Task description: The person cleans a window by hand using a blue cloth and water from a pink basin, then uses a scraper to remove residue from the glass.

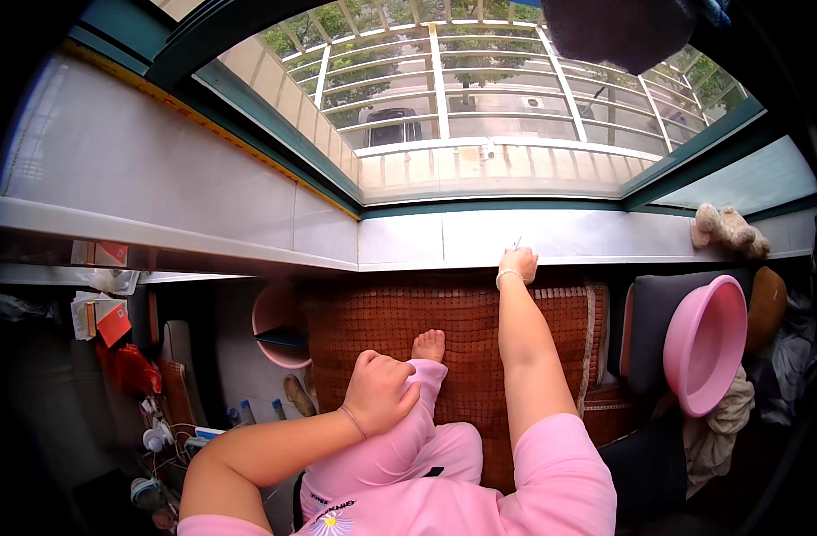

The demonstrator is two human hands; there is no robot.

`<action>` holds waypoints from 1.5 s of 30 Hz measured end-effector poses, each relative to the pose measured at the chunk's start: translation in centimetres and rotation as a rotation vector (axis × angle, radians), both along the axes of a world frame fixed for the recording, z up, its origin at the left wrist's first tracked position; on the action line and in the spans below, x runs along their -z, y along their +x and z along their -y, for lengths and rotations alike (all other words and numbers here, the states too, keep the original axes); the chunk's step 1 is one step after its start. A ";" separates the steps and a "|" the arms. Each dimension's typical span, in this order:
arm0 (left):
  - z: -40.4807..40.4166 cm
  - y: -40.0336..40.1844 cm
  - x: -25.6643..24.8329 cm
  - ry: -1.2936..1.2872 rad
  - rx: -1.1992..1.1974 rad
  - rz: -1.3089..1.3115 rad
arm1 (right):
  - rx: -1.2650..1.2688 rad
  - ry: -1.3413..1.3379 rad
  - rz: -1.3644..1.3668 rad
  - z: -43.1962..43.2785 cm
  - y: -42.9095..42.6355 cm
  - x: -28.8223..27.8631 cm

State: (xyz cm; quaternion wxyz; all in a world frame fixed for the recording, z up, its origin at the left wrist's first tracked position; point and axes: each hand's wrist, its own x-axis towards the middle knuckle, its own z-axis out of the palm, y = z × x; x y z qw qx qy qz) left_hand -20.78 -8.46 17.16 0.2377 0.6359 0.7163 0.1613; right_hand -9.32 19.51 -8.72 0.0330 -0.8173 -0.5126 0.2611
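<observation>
My right hand (521,263) is stretched forward to the white tiled windowsill (408,238). Its fingers are closed on a small, thin, shiny object (517,242), too small to identify, which points up over the sill. Loosely bent and holding nothing visible, my left hand (381,392) rests on the pink trouser leg (418,402) near the shin, thumb apart from the fingers. A bare foot (429,346) shows just beyond it on the brown beaded seat mat (468,321).
A window (489,161) with a green frame rises behind the sill. A plush toy (726,231) sits at the sill's right end. On the right, a pink basin (693,348) leans beside a grey cushion (656,328). A pink bin (264,342) and slippers (298,395) stand left.
</observation>
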 end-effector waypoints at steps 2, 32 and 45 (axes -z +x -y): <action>0.0 -0.8 0.2 -0.021 -0.010 -0.010 | 0.005 -0.034 -0.009 -0.2 -0.5 -0.3; -6.2 -9.5 -17.0 -0.393 0.133 -0.224 | -0.047 -0.103 -1.292 13.3 3.9 -51.6; -23.9 -4.3 -35.3 0.167 0.049 0.295 | 0.197 0.236 -1.110 9.3 12.3 -60.8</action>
